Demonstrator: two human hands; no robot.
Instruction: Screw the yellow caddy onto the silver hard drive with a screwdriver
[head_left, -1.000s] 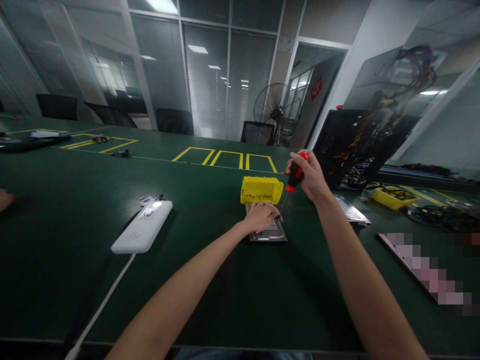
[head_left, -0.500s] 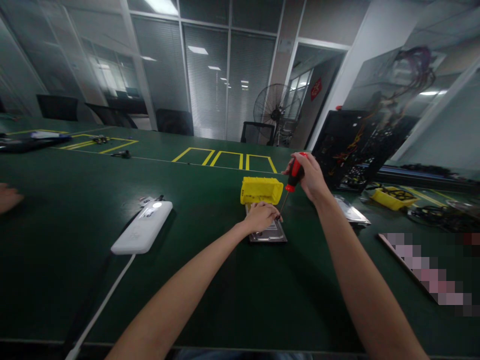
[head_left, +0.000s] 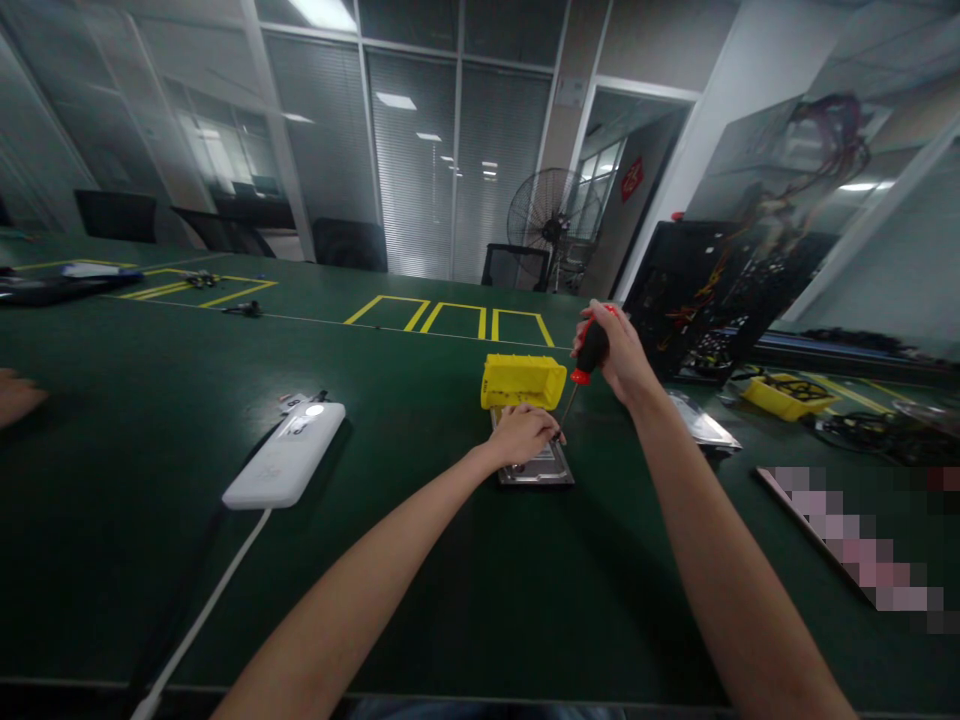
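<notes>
A silver hard drive [head_left: 538,472] lies on the green table in front of me, partly hidden under my left hand [head_left: 523,434]. That hand rests across the drive and holds it in place, with its fingertips beside the screwdriver's tip. My right hand [head_left: 621,350] is wrapped around the red and black handle of a screwdriver [head_left: 592,350]. The screwdriver leans slightly, its thin shaft running down to the drive's right side near my left fingers. The exact contact at the tip is hidden. Just behind the drive, a yellow bin [head_left: 523,382] stands touching or very near it.
A white power bank [head_left: 286,455] with a white cable lies to the left. Another person's hand [head_left: 19,397] shows at the left edge. On the right are another drive [head_left: 703,422], a yellow bin of cables [head_left: 787,397], a black computer case [head_left: 679,300] and a blurred flat object [head_left: 847,540].
My right hand has shifted its grip and turned slightly on the screwdriver handle, whose visible side is now blacker. My left hand and the hard drive have stayed put.
</notes>
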